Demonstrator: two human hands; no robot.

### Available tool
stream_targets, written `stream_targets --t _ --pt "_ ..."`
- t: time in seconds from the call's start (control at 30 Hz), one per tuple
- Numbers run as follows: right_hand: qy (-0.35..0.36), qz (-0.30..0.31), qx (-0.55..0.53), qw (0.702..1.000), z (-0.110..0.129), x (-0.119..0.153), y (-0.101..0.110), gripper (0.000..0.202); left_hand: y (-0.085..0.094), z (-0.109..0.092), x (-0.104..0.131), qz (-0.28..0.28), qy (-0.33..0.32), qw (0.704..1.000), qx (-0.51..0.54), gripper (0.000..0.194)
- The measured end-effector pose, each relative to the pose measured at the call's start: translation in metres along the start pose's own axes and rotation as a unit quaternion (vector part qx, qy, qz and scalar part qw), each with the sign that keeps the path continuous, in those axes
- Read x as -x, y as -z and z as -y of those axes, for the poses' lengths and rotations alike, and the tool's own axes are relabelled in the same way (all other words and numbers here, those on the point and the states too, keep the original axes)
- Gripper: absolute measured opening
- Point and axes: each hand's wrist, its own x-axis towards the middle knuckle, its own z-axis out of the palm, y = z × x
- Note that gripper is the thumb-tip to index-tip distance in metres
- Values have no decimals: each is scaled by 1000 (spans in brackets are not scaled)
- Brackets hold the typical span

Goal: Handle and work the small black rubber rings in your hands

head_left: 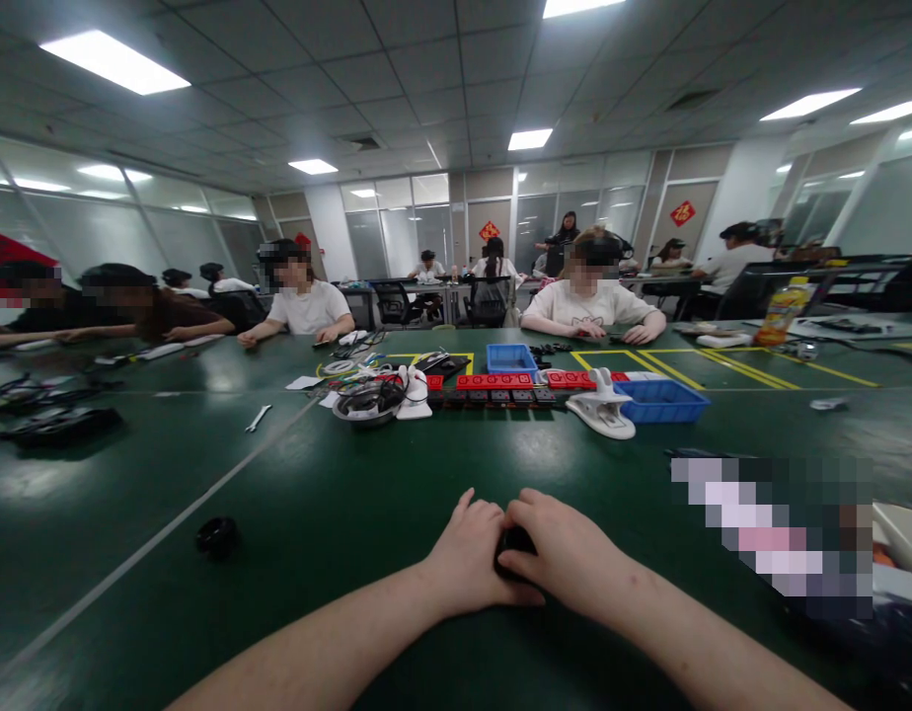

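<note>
Near the front of the green table, my left hand (467, 555) and my right hand (556, 538) meet around a small black object (516, 540). Only a dark part of it shows between them, so its kind is hidden. My right hand is closed over its top and near side, fingers curled and thumb pressed in. From the other side my left hand wraps it, with one finger sticking up and away. Off to the left, apart from both hands, lies a round black part (217, 536), ring-like in shape.
Across the table's middle are a bowl of cables (367, 403), red and black organizer strips (496, 381), a white clamp-like stand (602, 405) and a blue bin (661, 401). A wrench (259, 419) lies left. A drink bottle (784, 311) stands right. Other people sit opposite.
</note>
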Motion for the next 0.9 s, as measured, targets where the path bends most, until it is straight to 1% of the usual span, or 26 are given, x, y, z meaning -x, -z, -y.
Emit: stream_targets --t 0.2,0.33,0.37,0.43,0.5,0.57,0.63,0.7,0.8,0.9 --pt "9 5 -25 1000 0 -1 2 18 -2 2 -2 -1 -4 1000 1 59" --pt "22 8 -41 999 -3 0 2 19 1 6 -3 10 -26 1000 13 57" --pt "34 12 -49 998 -5 1 3 19 2 8 -3 19 -32 999 20 57" --pt "81 26 -76 993 -10 3 6 23 5 12 -5 40 -45 998 33 55" --pt "147 50 -115 981 -15 4 8 31 7 16 -6 58 -64 996 39 49" --pt "190 84 -148 967 -19 3 8 37 6 21 -7 66 -89 993 32 41" --pt "198 115 -175 958 -23 0 3 39 4 23 -8 67 -110 991 22 36" --pt "186 125 -198 954 -24 -4 -4 38 2 25 -8 62 -119 991 17 36" --pt "172 106 -218 955 -22 -8 -11 35 2 23 -8 55 -118 991 24 41" --pt "180 50 -215 959 -15 -5 -6 32 6 21 -7 56 -96 993 44 53"
